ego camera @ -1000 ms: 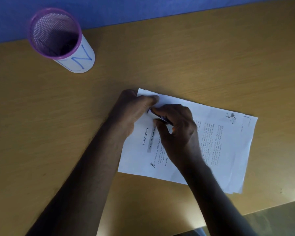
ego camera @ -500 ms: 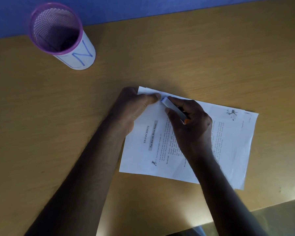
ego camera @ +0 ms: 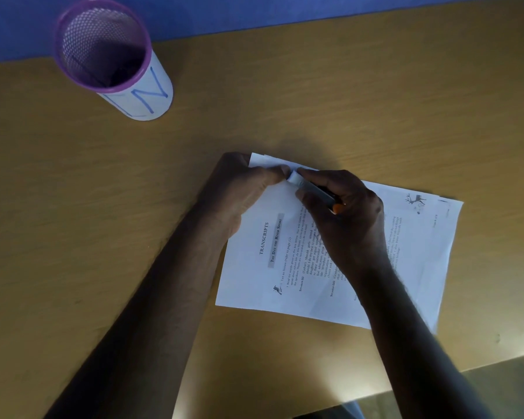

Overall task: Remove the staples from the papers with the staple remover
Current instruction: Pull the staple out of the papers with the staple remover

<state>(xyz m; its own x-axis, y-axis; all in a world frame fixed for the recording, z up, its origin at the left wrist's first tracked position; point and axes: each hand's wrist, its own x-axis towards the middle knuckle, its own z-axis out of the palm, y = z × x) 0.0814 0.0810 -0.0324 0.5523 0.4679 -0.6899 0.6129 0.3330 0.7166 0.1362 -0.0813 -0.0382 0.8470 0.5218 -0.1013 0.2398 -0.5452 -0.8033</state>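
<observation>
A stack of printed papers (ego camera: pixel 339 246) lies flat on a wooden table (ego camera: pixel 285 86), a little right of the frame's centre, turned so that its text runs up the picture; the heading "TRANSCRIPTS" reads sideways on the top sheet, and the edges of lower sheets peek out along the right and lower right sides. The left hand (ego camera: pixel 239 195) comes in from the lower left and rests on the upper left corner of the stack, its fingers curled and pressed down on the paper, the thumb tip pointing right along the top edge; it grips nothing that can be seen, only pins the sheets. The right hand (ego camera: pixel 348 219) enters from the lower right and lies over the middle of the page; it is closed around the staple remover (ego camera: pixel 312 190), a slim grey tool with a pale front end and an orange tip at its rear, held between thumb and forefinger like a pen. The tool's pale end sits at the top edge of the papers, just beside the left thumb tip, touching or nearly touching it; the staple itself is too small to make out. In the upper left of the frame stands a purple mesh cup (ego camera: pixel 109 52) wrapped in white paper with blue letters, well apart from the papers; behind the table runs a blue wall (ego camera: pixel 285 10).
</observation>
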